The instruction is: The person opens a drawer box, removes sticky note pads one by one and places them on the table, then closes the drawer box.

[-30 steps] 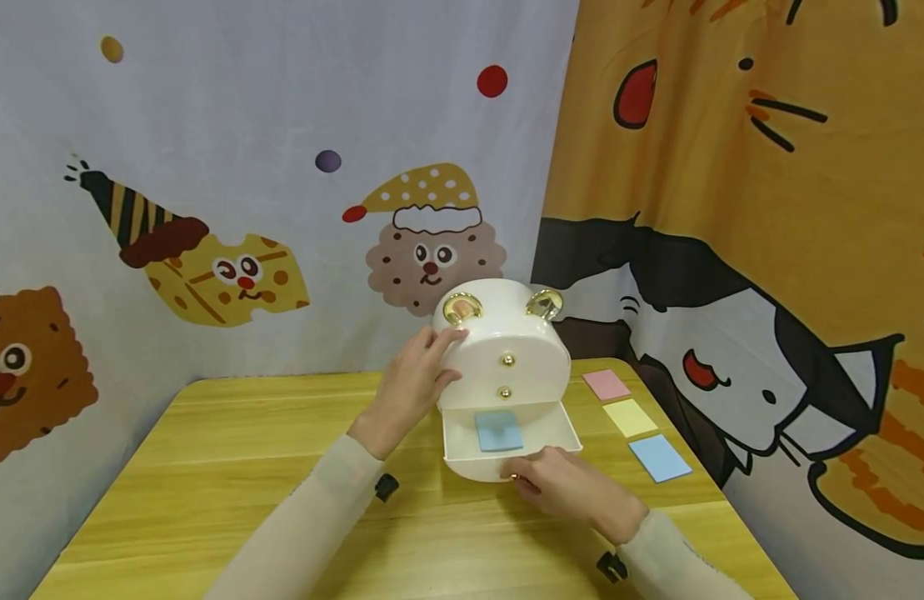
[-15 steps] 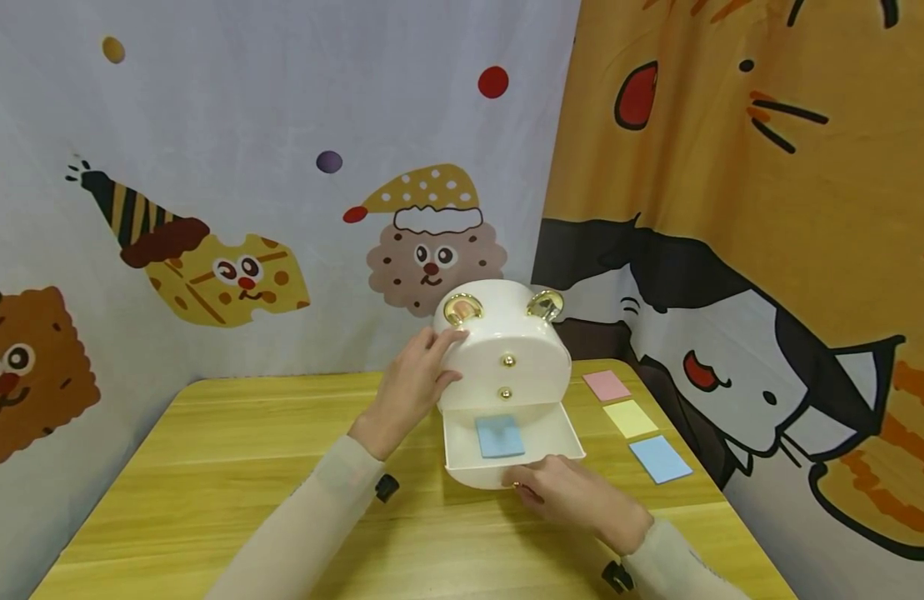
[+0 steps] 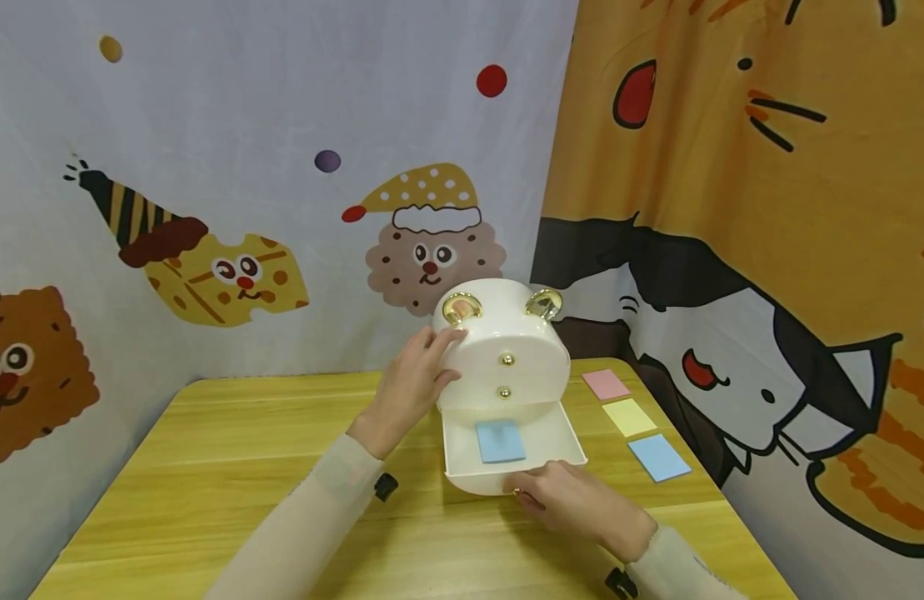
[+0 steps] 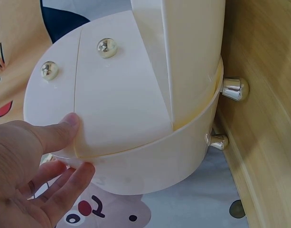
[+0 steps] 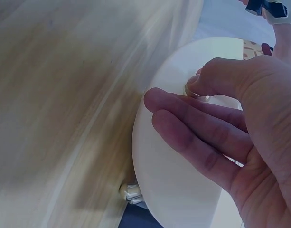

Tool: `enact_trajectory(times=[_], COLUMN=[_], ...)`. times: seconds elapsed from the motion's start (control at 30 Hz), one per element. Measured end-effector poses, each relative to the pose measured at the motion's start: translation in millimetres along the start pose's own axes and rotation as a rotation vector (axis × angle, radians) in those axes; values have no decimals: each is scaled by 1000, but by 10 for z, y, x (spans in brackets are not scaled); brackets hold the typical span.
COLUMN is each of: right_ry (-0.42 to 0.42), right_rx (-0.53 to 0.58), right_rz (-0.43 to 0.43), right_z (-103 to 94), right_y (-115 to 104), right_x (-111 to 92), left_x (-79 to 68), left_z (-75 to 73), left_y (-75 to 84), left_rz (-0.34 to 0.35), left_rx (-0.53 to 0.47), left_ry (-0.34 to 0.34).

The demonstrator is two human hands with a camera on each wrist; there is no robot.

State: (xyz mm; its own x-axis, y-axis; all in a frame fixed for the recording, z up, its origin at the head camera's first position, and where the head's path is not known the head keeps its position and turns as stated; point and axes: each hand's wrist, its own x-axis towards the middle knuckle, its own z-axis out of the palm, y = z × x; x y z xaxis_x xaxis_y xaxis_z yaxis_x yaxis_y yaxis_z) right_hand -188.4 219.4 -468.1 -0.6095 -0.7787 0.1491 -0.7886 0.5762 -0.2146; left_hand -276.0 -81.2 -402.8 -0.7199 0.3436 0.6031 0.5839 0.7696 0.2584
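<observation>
A glossy white drawer box (image 3: 472, 379) with gold ears and gold knobs stands on the table, its bottom drawer (image 3: 547, 450) pulled out. Inside that drawer lies a blue sticky note pad (image 3: 501, 443). My left hand (image 3: 412, 379) holds the box at its upper left edge. In the left wrist view the thumb presses the front face while the fingers lie along the curved side. With thumb and forefinger, my right hand (image 3: 577, 504) pinches the bottom drawer's gold knob (image 5: 196, 94), which is partly hidden. Its other fingers extend in front of the drawer front (image 5: 178, 175).
To the right of the box, pink (image 3: 606, 384), yellow (image 3: 630, 417) and blue (image 3: 660, 457) sticky note pads lie in a row near the edge of the wooden table (image 3: 267, 467). Cartoon-printed curtains (image 3: 244, 125) hang behind. Short metallic feet (image 4: 235, 89) support the box.
The bottom drawer has slid a little further out toward me, carrying the blue pad with it. My right hand moved along with the knob; the left hand stayed in place.
</observation>
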Motion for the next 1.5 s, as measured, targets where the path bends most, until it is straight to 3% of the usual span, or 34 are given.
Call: enact_trajectory(times=[0.7,1.2,1.5], right_ry=[35,5,-54], right_rx=[-14,15,33], right_rz=[-58,-73,-50], right_z=[28,42,-18], right_y=[-55,-76,-88], right_x=[-111,-140,-149], left_x=[4,5,6], left_z=[19,20,14], left_y=[-19,-11,-12], left_rz=[-2,-16,-14], left_rx=[-5,-4,-6], left_ry=[1,-8,-12])
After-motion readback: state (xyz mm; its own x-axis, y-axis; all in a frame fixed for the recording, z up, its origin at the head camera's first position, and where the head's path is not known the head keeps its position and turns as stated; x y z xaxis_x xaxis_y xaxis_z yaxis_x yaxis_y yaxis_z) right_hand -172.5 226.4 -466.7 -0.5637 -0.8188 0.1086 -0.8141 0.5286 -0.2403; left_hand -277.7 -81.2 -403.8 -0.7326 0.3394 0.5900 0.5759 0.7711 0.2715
